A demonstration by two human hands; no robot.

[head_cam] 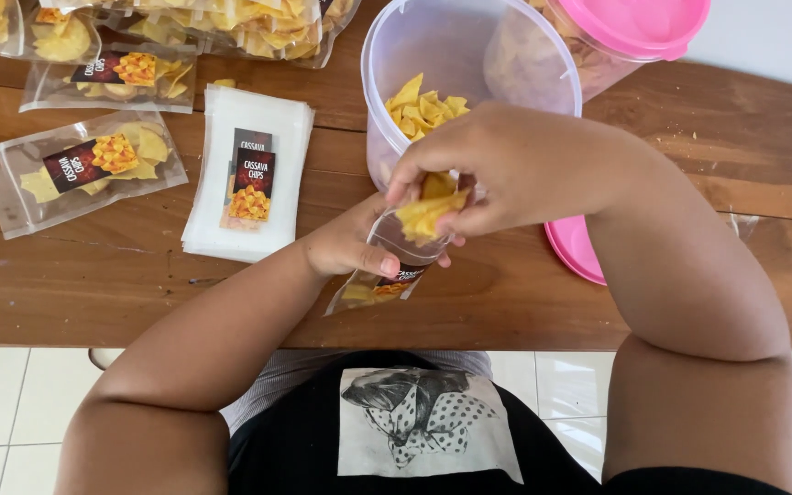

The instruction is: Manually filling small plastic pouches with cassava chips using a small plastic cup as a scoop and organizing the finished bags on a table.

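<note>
- Holding a clear pouch upright at the table edge, the left hand is closed around its mouth.
- The right hand pinches yellow chips just above the pouch opening, fingers curled.
- Behind the hands stands an open clear tub with chips; a pink lid lies half hidden under the right forearm.
- A stack of empty pouches and filled pouches lie to the left.

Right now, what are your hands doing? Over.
Left hand holds clear plastic pouch open. Right hand pinches yellow chips above it. Clear tub close behind.
</note>
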